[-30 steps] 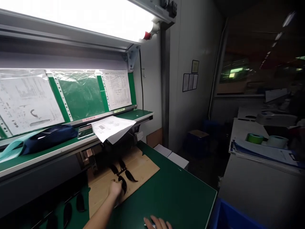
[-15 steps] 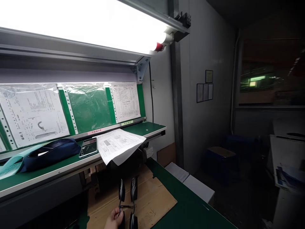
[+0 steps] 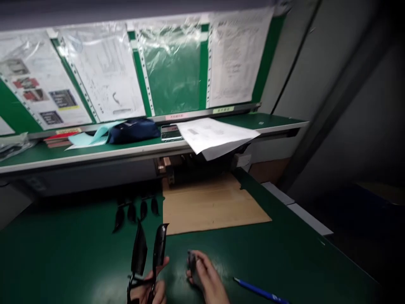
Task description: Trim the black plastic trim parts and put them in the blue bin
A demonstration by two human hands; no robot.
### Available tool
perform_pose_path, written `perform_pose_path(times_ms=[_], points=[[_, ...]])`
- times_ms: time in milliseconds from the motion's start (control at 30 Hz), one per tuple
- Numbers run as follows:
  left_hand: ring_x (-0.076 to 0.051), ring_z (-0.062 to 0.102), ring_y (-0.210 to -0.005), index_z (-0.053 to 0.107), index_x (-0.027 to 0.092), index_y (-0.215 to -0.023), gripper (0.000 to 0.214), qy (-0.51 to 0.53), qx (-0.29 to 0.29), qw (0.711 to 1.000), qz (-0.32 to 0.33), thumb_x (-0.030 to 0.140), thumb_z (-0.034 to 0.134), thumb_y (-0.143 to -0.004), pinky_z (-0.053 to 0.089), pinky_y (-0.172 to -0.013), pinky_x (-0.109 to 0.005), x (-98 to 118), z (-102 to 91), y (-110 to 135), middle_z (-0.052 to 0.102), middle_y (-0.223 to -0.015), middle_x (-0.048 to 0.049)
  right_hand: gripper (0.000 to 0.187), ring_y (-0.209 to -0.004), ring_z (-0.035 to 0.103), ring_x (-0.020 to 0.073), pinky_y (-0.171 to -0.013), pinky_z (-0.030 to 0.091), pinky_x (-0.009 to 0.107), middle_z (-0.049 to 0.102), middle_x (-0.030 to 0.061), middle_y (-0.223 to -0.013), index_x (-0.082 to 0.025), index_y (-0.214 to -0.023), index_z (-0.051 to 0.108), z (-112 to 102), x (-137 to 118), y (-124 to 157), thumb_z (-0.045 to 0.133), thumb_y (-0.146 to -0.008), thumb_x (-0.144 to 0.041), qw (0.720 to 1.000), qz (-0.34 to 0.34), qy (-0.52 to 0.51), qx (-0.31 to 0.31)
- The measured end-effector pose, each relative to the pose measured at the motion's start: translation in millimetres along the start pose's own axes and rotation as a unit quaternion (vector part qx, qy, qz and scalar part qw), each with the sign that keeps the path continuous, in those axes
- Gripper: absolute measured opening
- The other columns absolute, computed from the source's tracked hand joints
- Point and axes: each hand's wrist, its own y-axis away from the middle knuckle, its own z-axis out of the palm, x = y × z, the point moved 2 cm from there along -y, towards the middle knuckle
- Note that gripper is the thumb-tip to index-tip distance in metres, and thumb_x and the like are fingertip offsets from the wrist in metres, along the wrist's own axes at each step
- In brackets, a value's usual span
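My left hand [image 3: 160, 289] is closed around a black frame-like part [image 3: 139, 250] with two long curved blades joined by thin bars. The blades point up and away from me. To its right, my right hand [image 3: 209, 278] pinches a small dark grey flat piece [image 3: 194, 268] whose kind I cannot make out. Its fingers are apart from the black part. Beyond my left hand, similar black bladed parts [image 3: 131, 212] lie on the green tabletop [image 3: 79, 240]. A blue pen [image 3: 257, 290] lies right of my right hand.
A cardboard sheet [image 3: 211, 211] lies on the bench ahead. Above it runs a green shelf with a loose paper [image 3: 218, 133] overhanging its edge, a phone [image 3: 171, 132] and a dark blue pouch [image 3: 134, 130]. White boxes [image 3: 310, 218] stand past the right edge.
The view has swung down and left. The black part, held over the cardboard before, is now nearer me and left of it. My right hand with the grey piece has come into view.
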Motion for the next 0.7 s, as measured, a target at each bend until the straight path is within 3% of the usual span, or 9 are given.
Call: perform_pose_path(times_ms=[67, 100, 200, 267, 333, 400, 500, 700], points=[[-0.009, 0.034, -0.036, 0.062, 0.027, -0.116, 0.057, 0.077, -0.063, 0.995, -0.010, 0.055, 0.067, -0.067, 0.031, -0.047, -0.031, 0.7, 18.8, 24.3, 0.037, -0.047, 0.0063, 0.060, -0.092, 0.065, 0.0237, -0.082, 0.053, 0.040, 0.059, 0.0136, -0.119, -0.023, -0.126, 0.045, 1.8, -7.1, 15.2, 0.033, -0.088, -0.067, 0.990, 0.053, -0.131, 0.007], [-0.009, 0.038, -0.037, 0.062, 0.025, -0.115, 0.055, 0.096, -0.089, 0.991, -0.013, 0.051, 0.069, -0.067, 0.030, -0.047, -0.030, 2.6, 27.9, 32.2, 0.039, -0.047, 0.0065, 0.059, -0.091, 0.064, 0.0231, -0.082, 0.053, 0.040, 0.059, 0.0132, -0.118, -0.023, -0.127, 0.043, 1.3, -14.3, 23.8, 0.038, -0.087, -0.066, 0.990, 0.040, -0.138, 0.006], [-0.011, 0.047, -0.041, 0.062, 0.023, -0.107, 0.047, 0.079, -0.125, 0.988, -0.035, 0.051, 0.067, -0.070, 0.034, -0.050, -0.029, 5.3, 47.1, 43.6, 0.046, -0.047, 0.0064, 0.052, -0.107, 0.058, 0.0243, -0.091, 0.050, 0.036, 0.056, 0.0116, -0.123, -0.024, -0.127, 0.048, -4.6, -40.0, 48.0, 0.055, -0.085, -0.055, 0.996, -0.081, 0.031, -0.005], [-0.013, 0.051, -0.042, 0.060, 0.022, -0.100, 0.044, 0.042, -0.137, 0.989, -0.046, 0.053, 0.065, -0.070, 0.035, -0.050, -0.029, 4.5, 54.9, 45.9, 0.049, -0.046, 0.0061, 0.044, -0.117, 0.051, 0.0246, -0.095, 0.047, 0.033, 0.051, 0.0098, -0.129, -0.027, -0.126, 0.051, -9.4, -53.7, 58.5, 0.058, -0.087, -0.044, 0.965, -0.175, 0.198, -0.008], [-0.016, 0.055, -0.042, 0.058, 0.021, -0.098, 0.042, 0.014, -0.150, 0.987, -0.051, 0.053, 0.064, -0.071, 0.034, -0.048, -0.028, 3.6, 62.0, 47.7, 0.052, -0.045, 0.0052, 0.039, -0.120, 0.047, 0.0237, -0.097, 0.046, 0.033, 0.047, 0.0084, -0.132, -0.029, -0.129, 0.050, -12.7, -62.9, 63.6, 0.054, -0.091, -0.035, 0.913, -0.254, 0.318, -0.001], [-0.018, 0.058, -0.042, 0.057, 0.018, -0.099, 0.039, -0.003, -0.158, 0.986, -0.060, 0.049, 0.062, -0.075, 0.036, -0.046, -0.028, 3.5, 69.2, 50.6, 0.055, -0.045, 0.0030, 0.040, -0.119, 0.046, 0.0237, -0.096, 0.047, 0.035, 0.048, 0.0093, -0.130, -0.027, -0.131, 0.047, -12.6, -69.0, 65.9, 0.051, -0.092, -0.027, 0.863, -0.329, 0.383, -0.003], [-0.018, 0.054, -0.035, 0.056, 0.015, -0.092, 0.033, -0.019, -0.148, 0.987, -0.058, 0.044, 0.061, -0.076, 0.037, -0.039, -0.027, 4.6, 77.3, 55.5, 0.053, -0.039, 0.0018, 0.042, -0.117, 0.044, 0.0259, -0.095, 0.048, 0.041, 0.049, 0.0117, -0.127, -0.023, -0.132, 0.046, -5.5, -75.0, 69.1, 0.052, -0.090, -0.022, 0.800, -0.420, 0.425, -0.056], [-0.012, 0.041, -0.027, 0.056, 0.018, -0.081, 0.035, 0.041, -0.128, 0.990, -0.045, 0.045, 0.071, -0.064, 0.032, -0.034, -0.022, 1.3, 72.1, 57.8, 0.048, -0.032, 0.0041, 0.036, -0.113, 0.045, 0.0260, -0.090, 0.050, 0.040, 0.050, 0.0131, -0.125, -0.022, -0.127, 0.050, 3.9, -87.1, 68.9, 0.050, -0.092, -0.028, 0.794, -0.442, 0.412, -0.067]])
